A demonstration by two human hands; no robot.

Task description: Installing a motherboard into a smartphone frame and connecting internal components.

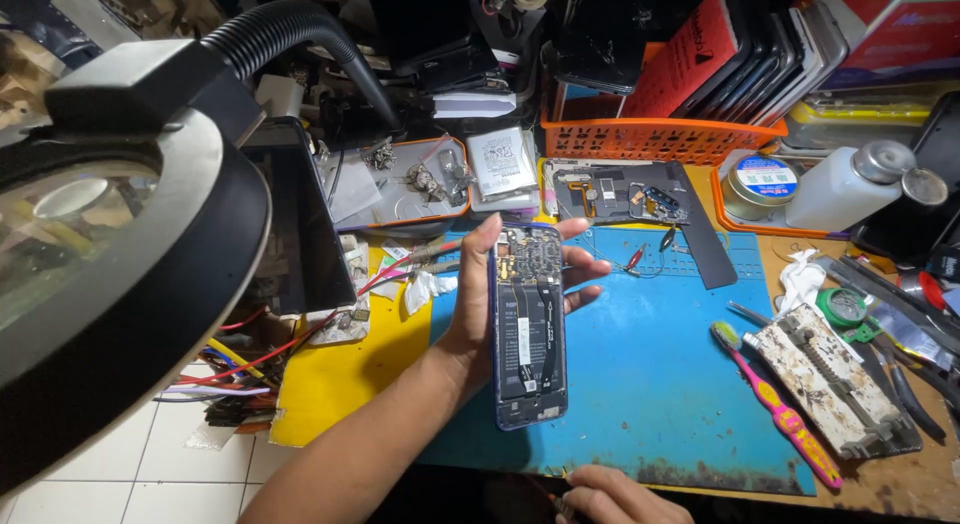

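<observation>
Gripping the opened phone (pixel 528 324) by its edges above the mat (pixel 650 364), the left hand (pixel 480 314) might drop it; right hand's (pixel 615 494) fingers look curled, grasp unclear.

left hand (pixel 480 314): holds opened phone (pixel 529 324) upright, circuitry facing up, over blue mat (pixel 650 374) | right hand (pixel 610 496): near edge, grip unclear | pink toothbrush (pixel 775 404) right of phone | orange basket (pixel 660 139) far | magnifier lamp (pixel 110 244) left

One opened phone (pixel 528 324), one toothbrush (pixel 775 404)
</observation>
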